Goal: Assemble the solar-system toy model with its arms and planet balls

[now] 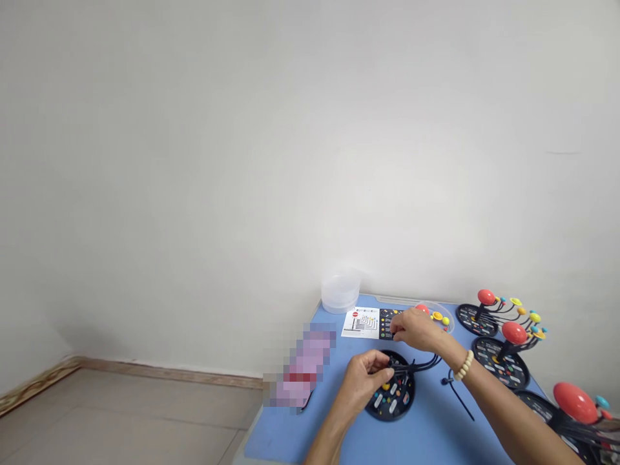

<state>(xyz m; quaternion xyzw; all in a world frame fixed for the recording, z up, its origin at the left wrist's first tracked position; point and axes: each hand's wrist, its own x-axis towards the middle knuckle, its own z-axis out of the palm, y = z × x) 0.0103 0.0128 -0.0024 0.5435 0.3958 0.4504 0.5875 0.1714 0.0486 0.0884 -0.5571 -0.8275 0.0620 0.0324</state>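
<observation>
Over a round black base (391,408) printed with coloured planets, my left hand (361,382) pinches the ends of several thin black curved rods (422,367). The rods reach to the right, and their far ends pass behind my right forearm. My right hand (417,330) is raised just above and to the right, its fingers bent down and together in front of a printed instruction sheet (361,324). What those fingertips hold, if anything, is hidden. A loose black rod (462,400) lies on the blue table right of the base, close to my right forearm.
Behind my right hand a clear dish (451,318) holds a red ball and small yellow and orange balls. Three planet models (485,297) with red balls line the right side. A clear plastic tub (340,296) stands at the back left, a blurred pink item (312,355) at the left edge.
</observation>
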